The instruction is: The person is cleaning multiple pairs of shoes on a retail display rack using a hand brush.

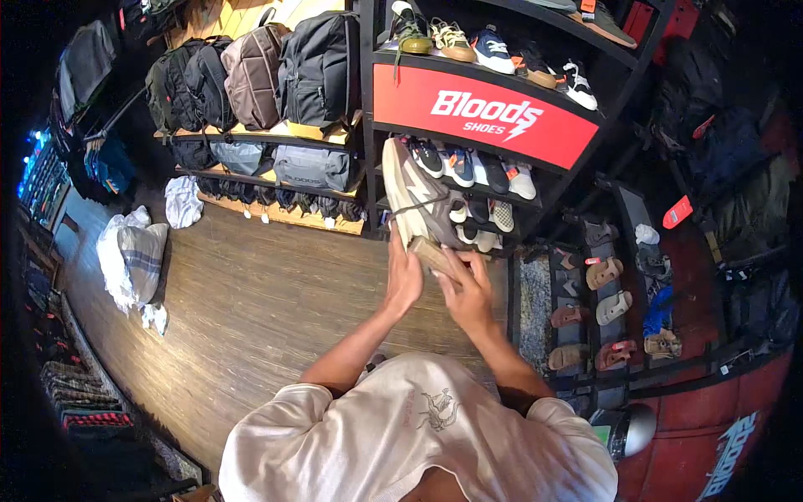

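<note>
Before my chest I hold up a grey-brown sneaker (421, 194) with a cream sole and a pale lightning-bolt mark on its side. The sole faces left and a dark lace strand crosses the upper. My left hand (404, 279) supports the shoe's lower end from the left, with its fingers partly hidden behind it. My right hand (469, 292) grips a brown, wooden-looking block (434, 258) against the same end of the sneaker. The block could be a brush, but no bristles can be made out.
A black rack (369, 113) with rows of shoes stands ahead. Left of it are backpacks (251, 75) on wooden shelves. A stuffed sack (139, 263) and a white bundle (183, 201) lie on the wood floor (270, 301). Sandals (605, 273) are displayed at right.
</note>
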Demonstrator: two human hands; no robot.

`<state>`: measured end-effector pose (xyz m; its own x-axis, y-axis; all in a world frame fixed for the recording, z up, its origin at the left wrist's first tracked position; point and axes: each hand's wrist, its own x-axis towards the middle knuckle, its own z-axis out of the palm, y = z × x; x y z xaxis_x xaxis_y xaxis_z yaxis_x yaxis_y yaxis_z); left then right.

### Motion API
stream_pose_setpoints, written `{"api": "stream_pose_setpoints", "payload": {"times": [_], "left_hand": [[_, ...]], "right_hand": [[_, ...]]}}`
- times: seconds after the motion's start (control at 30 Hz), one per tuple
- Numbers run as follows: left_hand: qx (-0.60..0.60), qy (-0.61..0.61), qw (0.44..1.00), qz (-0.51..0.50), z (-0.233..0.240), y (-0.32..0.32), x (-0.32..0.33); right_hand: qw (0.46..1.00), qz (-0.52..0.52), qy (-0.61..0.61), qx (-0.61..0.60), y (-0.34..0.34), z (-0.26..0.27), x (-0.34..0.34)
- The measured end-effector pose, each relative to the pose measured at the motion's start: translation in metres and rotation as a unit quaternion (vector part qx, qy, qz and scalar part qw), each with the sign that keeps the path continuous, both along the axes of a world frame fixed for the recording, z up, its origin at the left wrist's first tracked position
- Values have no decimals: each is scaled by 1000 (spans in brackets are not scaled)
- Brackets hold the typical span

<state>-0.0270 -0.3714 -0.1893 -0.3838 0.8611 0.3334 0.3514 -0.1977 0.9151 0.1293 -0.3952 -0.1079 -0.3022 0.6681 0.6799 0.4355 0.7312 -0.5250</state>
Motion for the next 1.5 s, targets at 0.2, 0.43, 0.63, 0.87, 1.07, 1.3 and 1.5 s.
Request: {"api": "stream_pose_setpoints", "payload": {"times": [0.2,0.43,0.63,0.87,1.07,1.3,1.5], "left_hand": [[-49,-21,999,-5,44,-25,8],[-51,20,998,-15,49,-33,3],[-18,53,998,-41,29,-27,-10],[13,86,996,-32,48,-33,-14],[-9,71,995,-69,56,-31,-15],[27,100,991,-85,58,-38,-4],[87,114,985,-97,55,-32,-4]], "right_hand": [[994,-77,13,-77,27,16,11],[994,-97,32,-45,31,28,1],[998,-47,-25,-19,25,27,-12],[971,-226,73,9,76,29,54],[997,-62,-17,52,42,10,16],[993,-108,54,-15,51,8,31],[990,-114,74,30,43,13,41]]}}
